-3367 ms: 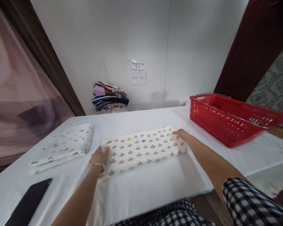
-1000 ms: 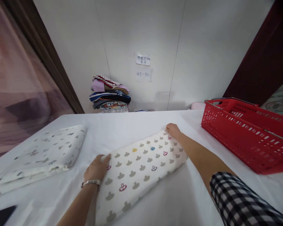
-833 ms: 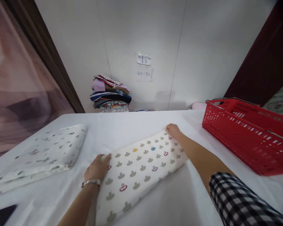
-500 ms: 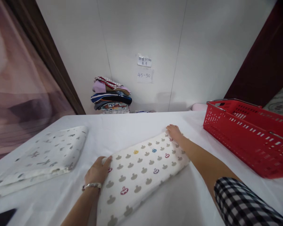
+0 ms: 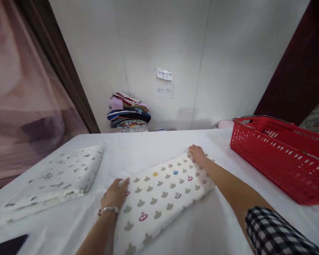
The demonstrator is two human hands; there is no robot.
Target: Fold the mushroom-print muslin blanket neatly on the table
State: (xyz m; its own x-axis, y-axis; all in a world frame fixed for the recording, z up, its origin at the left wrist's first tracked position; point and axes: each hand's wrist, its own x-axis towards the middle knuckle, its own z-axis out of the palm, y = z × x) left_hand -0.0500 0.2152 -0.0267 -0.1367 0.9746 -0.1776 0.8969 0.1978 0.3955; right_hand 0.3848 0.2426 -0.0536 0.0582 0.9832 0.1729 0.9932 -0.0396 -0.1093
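Observation:
A folded white cloth [image 5: 159, 198] printed with grey, red, yellow and blue mushrooms lies slantwise on the table before me. At its left edge, my left hand [image 5: 115, 194] has the thumb on top and the fingers curled over the border, closed on the cloth. My right hand [image 5: 197, 154] rests on the far right corner, palm down, with its fingers stretched out and slightly apart. A bracelet circles the left wrist. What lies under the palms is hidden.
Another folded white cloth [image 5: 58, 177] with small dark prints lies on the left of the white table [image 5: 117, 148]. A red basket [image 5: 268, 159] stands at right. Stacked fabrics [image 5: 129, 115] rise behind the far edge. A dark flat object [image 5: 9, 245] is at lower left.
The whole view has shifted slightly, so everything appears a little lower and further right. Both hands stay at the same places on the cloth.

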